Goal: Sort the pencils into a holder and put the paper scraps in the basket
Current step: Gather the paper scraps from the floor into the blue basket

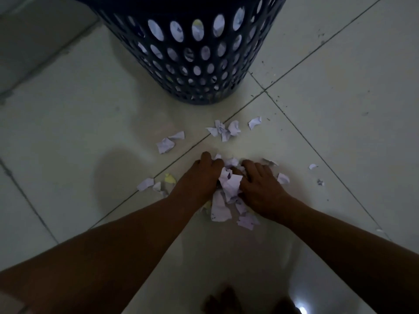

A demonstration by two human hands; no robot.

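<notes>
**Inspector:** Where are the hands?

**Assistant:** Both are down on the pale tiled floor (90,114). The left hand (199,177) and right hand (260,184) close in from either side on a heap of torn white paper scraps (229,185).

**Inspector:** And the fingers?

**Assistant:** The left fingers (210,162) are bent and curled against the heap's left edge. The right fingers (250,166) are bent over its right edge. Both sets are clamped on paper, which bulges up between the hands.

**Inspector:** Where is the basket?

**Assistant:** The dark blue plastic basket with oval holes (188,53) stands upright on the floor beyond the hands, well apart from the heap. White paper shows through its holes.

**Inspector:** Any loose material?

**Assistant:** A crumpled cluster (224,129) and a single piece (255,122) lie between the heap and the basket. Two pieces (167,143) lie further left. Small pieces (145,183) and a yellow scrap (170,177) lie beside the left wrist. One piece (283,177) touches the right hand, and a fragment (313,166) lies further right.

**Inspector:** What of the floor's condition?

**Assistant:** Dark specks (322,37) lie on the tiles at the right.
</notes>
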